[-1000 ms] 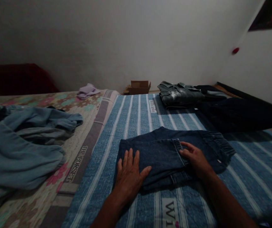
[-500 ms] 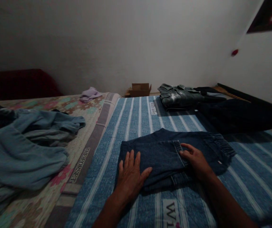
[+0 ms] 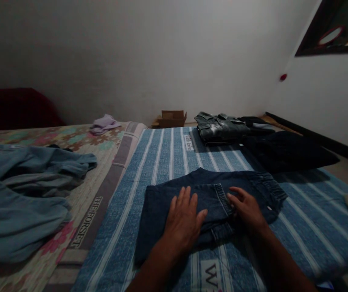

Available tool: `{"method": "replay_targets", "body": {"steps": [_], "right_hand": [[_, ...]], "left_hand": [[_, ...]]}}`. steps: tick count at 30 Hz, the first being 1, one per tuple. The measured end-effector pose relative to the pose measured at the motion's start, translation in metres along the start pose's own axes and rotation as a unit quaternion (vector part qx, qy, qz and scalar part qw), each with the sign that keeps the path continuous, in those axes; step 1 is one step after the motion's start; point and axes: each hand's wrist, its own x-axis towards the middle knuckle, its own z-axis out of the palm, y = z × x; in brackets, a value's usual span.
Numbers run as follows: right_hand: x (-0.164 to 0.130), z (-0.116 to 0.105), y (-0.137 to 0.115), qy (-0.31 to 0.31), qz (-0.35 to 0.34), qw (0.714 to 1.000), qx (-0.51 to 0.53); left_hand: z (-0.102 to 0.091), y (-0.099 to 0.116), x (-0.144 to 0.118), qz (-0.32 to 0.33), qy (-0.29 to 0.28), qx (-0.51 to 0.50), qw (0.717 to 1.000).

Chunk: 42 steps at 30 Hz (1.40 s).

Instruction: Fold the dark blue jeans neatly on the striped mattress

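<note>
Dark blue denim trousers (image 3: 158, 207) lie folded on the blue striped bedcover, with one leg turned back over the rest. My left hand (image 3: 183, 217) rests flat on the turned-back leg, fingers stretched and thumb out to the side. Beside the gathered cuff (image 3: 223, 198) is my right hand (image 3: 246, 209), its thumb and index finger apart and the thumb close to the cuff edge. Whether the thumb touches the cloth is hard to tell. The lower fingers of the right hand are partly hidden. The gathered waistband (image 3: 273, 188) points right.
Light blue denim clothes (image 3: 24, 207) lie heaped on the flowered sheet at left. A folded grey denim jacket (image 3: 219, 129) and dark folded clothes (image 3: 289, 150) are at the back right. Behind the bed stands a cardboard box (image 3: 171, 119); a lilac cloth (image 3: 104, 124) lies far left.
My left hand has slid right across the folded leg. My right hand's fingers have drawn slightly off the cuff. The view has turned a little to the right.
</note>
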Motion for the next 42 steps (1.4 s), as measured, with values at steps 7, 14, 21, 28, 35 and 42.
{"method": "replay_targets", "body": {"steps": [7, 14, 21, 28, 35, 42], "right_hand": [[0.002, -0.068, 0.0, 0.247, -0.072, 0.931, -0.26], [0.0, -0.122, 0.018, 0.315, 0.052, 0.912, -0.255], [0.0, -0.12, 0.022, 0.204, 0.135, 0.957, 0.158], [0.004, -0.11, 0.019, 0.169, 0.116, 0.978, 0.034], [-0.004, -0.094, -0.017, 0.211, -0.078, 0.969, -0.105], [-0.025, -0.034, -0.053, 0.157, -0.177, 0.971, -0.037]], "left_hand": [[0.022, 0.045, 0.045, 0.135, -0.041, -0.062, 0.988], [0.046, 0.039, 0.052, 0.136, -0.05, -0.064, 0.987], [0.046, 0.041, 0.05, 0.128, -0.057, -0.061, 0.988], [0.049, 0.041, 0.049, 0.131, -0.063, -0.07, 0.987], [0.053, 0.041, 0.048, 0.139, -0.041, -0.081, 0.986], [0.055, 0.042, 0.047, 0.148, -0.028, -0.1, 0.984]]}}
